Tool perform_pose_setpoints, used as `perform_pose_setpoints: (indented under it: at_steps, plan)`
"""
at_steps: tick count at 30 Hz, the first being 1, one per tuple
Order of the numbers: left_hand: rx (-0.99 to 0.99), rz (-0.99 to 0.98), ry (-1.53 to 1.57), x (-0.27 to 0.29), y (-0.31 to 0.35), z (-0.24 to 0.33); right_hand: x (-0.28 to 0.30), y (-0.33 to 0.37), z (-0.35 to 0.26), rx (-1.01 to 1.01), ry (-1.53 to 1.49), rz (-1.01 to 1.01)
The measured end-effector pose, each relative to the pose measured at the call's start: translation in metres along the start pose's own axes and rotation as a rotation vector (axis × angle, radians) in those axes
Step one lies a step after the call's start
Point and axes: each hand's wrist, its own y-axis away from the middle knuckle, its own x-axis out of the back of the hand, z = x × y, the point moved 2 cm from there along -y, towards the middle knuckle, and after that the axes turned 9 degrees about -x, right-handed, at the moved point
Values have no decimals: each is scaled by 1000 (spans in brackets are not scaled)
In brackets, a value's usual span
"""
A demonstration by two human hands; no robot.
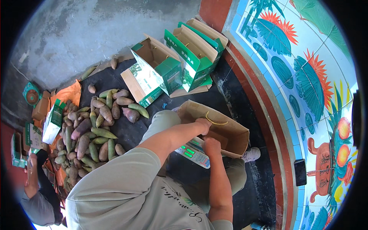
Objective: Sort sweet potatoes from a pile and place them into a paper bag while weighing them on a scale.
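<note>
An open brown cardboard box (237, 132) stands in front of me, between my feet. A yellow cord handle (219, 123) loops inside it. My left hand (203, 125) reaches over the box's near edge with its fingers closed at the end of this cord. Close beside it, my right hand (212, 146) is curled at the near side of the box; what its fingers grip is hidden. Just below the hands, a white electronic scale (199, 158) with lit green displays lies partly covered by my left forearm and the box.
Left lies a big heap of long green and purplish-brown tubers (82, 143). Several green-and-white cartons (195, 63) stand open ahead. A tiled wall (280, 76) with a red-brown ledge curves along the right, with a phone (300, 172) there. Another person's arm (32, 176) shows far left.
</note>
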Motion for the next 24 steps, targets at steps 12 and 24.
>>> perform_pose_setpoints:
  at_steps: [12,24]
  plan:
    - [-107,51,88,5,3,20,11,3,-7,40,44,34]
    - [-386,824,417,103,106,-1,1,11,1,68,14,64]
